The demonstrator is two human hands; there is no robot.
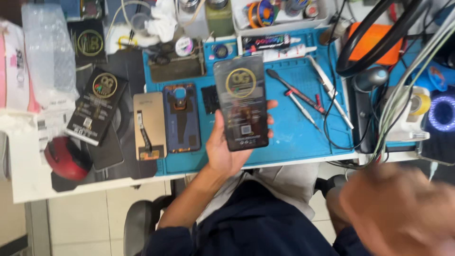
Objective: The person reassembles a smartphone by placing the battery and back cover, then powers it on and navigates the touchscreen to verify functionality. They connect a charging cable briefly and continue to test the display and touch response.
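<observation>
Hands work apart at this moment. The left hand point(227, 149) is clamped on a flat black phone-screen package point(241, 102) with a gold round emblem, thumb on its left edge and fingers curling around the right edge, so the printed face points up toward the person, probably for reading or checking it. The package is lifted above the blue work mat point(303, 132) on the counter point(28, 185), not lying on it. The right hand point(400, 208) is low at the near right, very blurred, well apart from the package; I cannot tell if it is closed or holds something. On the mat, left of the package, lie a gold display panel point(149, 125) and a blue phone frame point(181, 118) side by side. Right of it lie thin screwdrivers point(296, 92).
</observation>
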